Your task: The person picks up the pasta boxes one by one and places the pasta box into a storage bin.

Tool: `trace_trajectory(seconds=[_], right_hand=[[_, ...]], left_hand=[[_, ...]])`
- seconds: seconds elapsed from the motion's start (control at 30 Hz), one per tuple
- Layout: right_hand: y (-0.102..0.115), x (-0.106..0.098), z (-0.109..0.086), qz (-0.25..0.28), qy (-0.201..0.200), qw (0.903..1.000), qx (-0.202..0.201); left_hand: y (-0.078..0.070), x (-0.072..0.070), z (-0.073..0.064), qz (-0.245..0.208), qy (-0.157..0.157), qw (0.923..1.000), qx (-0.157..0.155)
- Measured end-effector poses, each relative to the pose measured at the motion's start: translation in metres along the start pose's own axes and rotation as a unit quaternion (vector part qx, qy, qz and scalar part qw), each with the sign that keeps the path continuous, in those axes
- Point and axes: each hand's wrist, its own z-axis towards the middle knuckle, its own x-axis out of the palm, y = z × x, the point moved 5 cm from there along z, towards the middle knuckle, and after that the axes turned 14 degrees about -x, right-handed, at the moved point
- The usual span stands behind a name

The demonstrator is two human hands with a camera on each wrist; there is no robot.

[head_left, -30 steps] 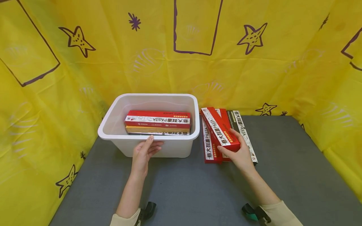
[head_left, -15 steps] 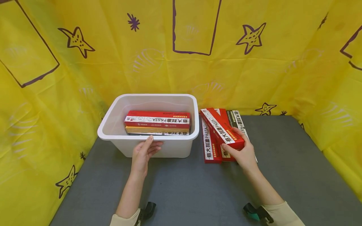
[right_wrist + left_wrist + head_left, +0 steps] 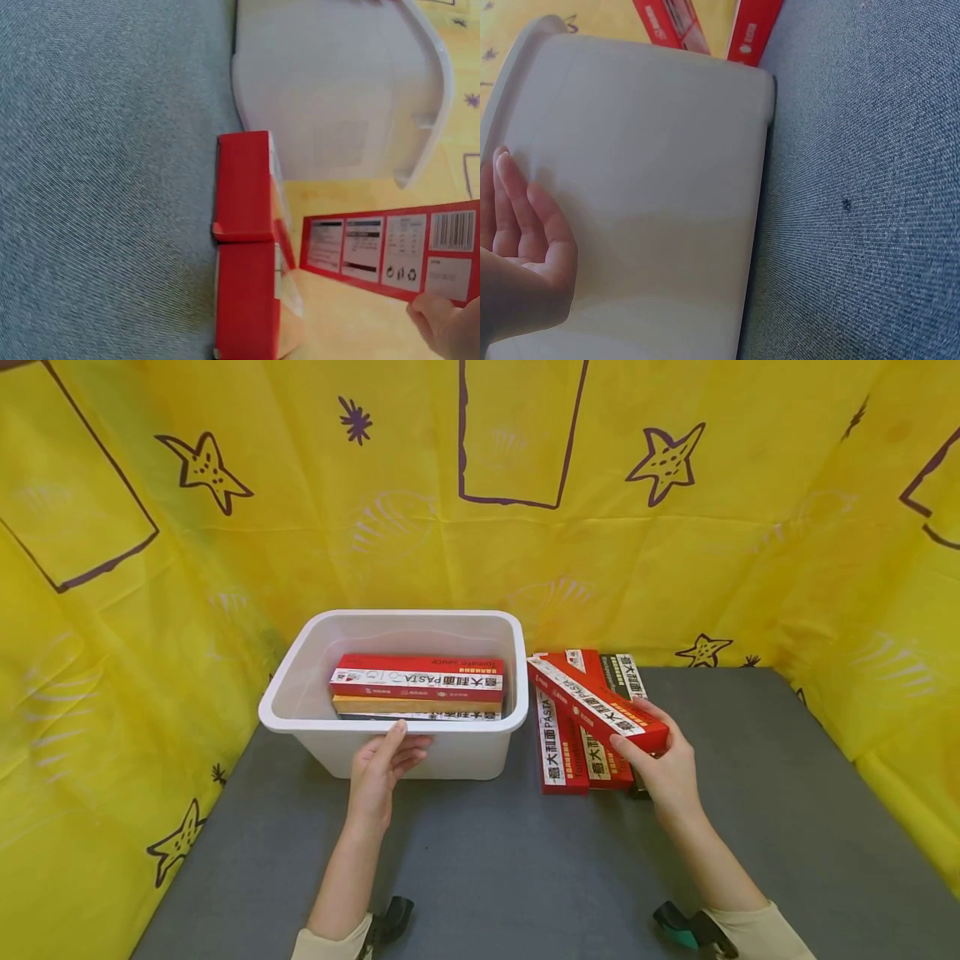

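My left hand (image 3: pixel 375 772) holds the front rim of a white plastic bin (image 3: pixel 465 753), thumb over the edge and fingers curled below it against the wall. Inside the bin lies a red pasta box (image 3: pixel 416 678), on or against a yellowish box (image 3: pixel 420 704), with part of a darker box in front. My right hand (image 3: pixel 663 772) pinches the near end of another red pasta box (image 3: pixel 588 700). That box slants above the others on the table; its barcoded face shows in the right wrist view.
Right of the bin, a red pasta box (image 3: pixel 552 756), a second red box (image 3: pixel 600 762) and a black one (image 3: pixel 621 673) lie side by side on the grey table (image 3: pixel 480 868). A yellow patterned cloth (image 3: pixel 405 560) hangs behind and along both sides.
My right hand has lifted the red pasta box and shifted its near end to the right, turning it more slantwise and uncovering more of the boxes beneath. Left hand and bin stay put.
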Motion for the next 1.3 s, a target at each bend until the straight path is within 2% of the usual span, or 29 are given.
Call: trace_trajectory(seconds=[0.23,0.5,0.73,0.97,1.3], right_hand=[[0.009,-0.008,0.000,0.054,-0.007,0.9983,-0.020],[0.023,-0.018,0.002,0.130,-0.012,0.9913,-0.019],[0.038,-0.029,0.005,0.215,-0.020,0.9756,-0.042],[0.051,-0.035,0.006,0.259,-0.026,0.9633,-0.066],[0.071,-0.039,0.009,0.322,-0.051,0.9377,-0.119]], left_hand=[[0.001,0.001,0.001,-0.008,0.007,0.9999,-0.002],[0.001,-0.001,0.001,-0.004,0.005,1.0000,-0.002],[0.001,-0.002,0.001,-0.002,0.004,1.0000,-0.005],[0.000,0.000,0.001,-0.002,0.008,1.0000,-0.002],[0.000,0.000,0.001,0.002,0.012,0.9999,0.002]])
